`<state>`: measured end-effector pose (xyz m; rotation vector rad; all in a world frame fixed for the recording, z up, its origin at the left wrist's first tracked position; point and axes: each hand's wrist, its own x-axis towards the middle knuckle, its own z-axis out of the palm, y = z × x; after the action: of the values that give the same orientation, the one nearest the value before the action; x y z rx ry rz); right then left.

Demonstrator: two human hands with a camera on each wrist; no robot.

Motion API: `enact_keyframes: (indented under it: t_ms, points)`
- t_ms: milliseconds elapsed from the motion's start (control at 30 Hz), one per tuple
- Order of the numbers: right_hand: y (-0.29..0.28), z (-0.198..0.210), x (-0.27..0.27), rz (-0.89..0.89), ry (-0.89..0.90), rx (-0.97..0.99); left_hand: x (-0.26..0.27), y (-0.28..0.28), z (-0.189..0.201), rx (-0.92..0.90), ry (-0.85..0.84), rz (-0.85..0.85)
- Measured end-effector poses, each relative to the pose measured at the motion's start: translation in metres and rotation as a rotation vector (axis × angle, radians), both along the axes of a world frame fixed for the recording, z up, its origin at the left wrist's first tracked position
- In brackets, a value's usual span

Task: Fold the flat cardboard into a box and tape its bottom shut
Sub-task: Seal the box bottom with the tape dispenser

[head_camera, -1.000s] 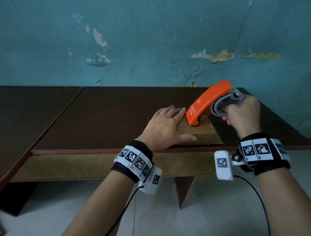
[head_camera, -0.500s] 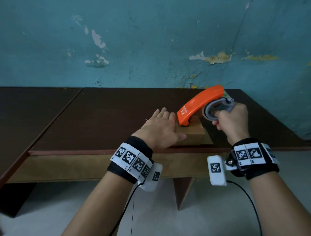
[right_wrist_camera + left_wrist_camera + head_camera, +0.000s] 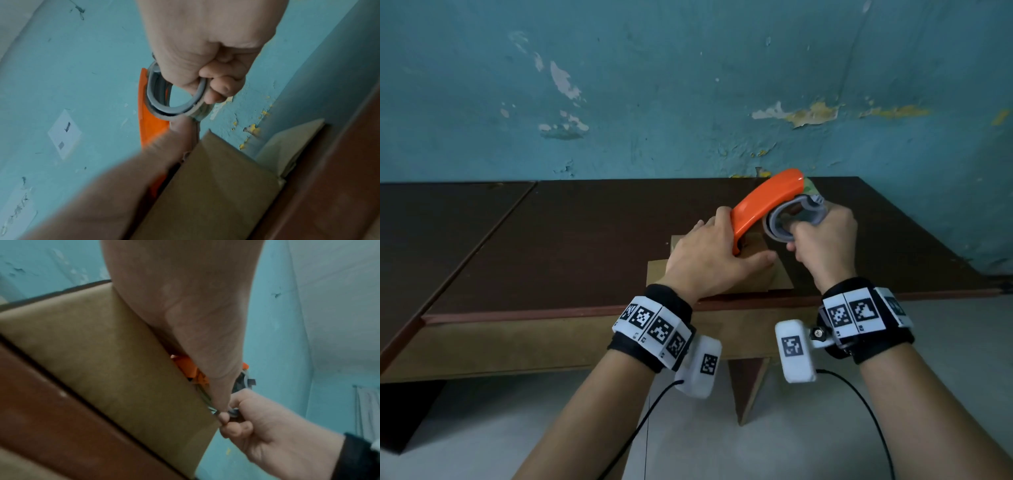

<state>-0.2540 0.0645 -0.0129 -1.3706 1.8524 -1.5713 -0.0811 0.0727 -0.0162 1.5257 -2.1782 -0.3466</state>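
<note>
A small brown cardboard box (image 3: 779, 279) (image 3: 102, 353) (image 3: 216, 186) stands near the table's front edge. My left hand (image 3: 709, 257) (image 3: 185, 305) lies flat on its top, fingers straight, thumb stretched to the right. An orange tape dispenser (image 3: 760, 205) (image 3: 186, 368) (image 3: 152, 129) slants down with its nose on the box top, just behind that hand. My right hand (image 3: 825, 240) (image 3: 267, 434) (image 3: 205, 40) grips the dispenser's grey ring handle (image 3: 176, 100) in a fist. The tape itself is hidden.
The box sits on a dark brown table (image 3: 551, 240) against a peeling teal wall (image 3: 688, 102). A second dark table (image 3: 431, 222) adjoins on the left. A loose cardboard flap (image 3: 287, 146) sticks out at the box's far side.
My left hand has slid further over the box top, and its thumb now lies in front of the dispenser's nose. The right hand and dispenser have come closer to the left hand.
</note>
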Motion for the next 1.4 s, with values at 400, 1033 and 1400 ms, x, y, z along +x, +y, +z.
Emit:
enact_keyframes:
  t_ms: [400, 1033, 1400]
  points:
    - [0.012, 0.009, 0.036, 0.173, -0.587, 0.053, 0.004, -0.001, -0.009, -0.089, -0.036, 0.003]
    - [0.011, 0.015, -0.005, 0.081, -0.369, -0.02, 0.01, -0.016, -0.015, -0.126, -0.22, -0.077]
    - [0.009, 0.018, -0.025, 0.031, -0.28, -0.029, 0.01, -0.015, -0.012, -0.089, -0.314, -0.085]
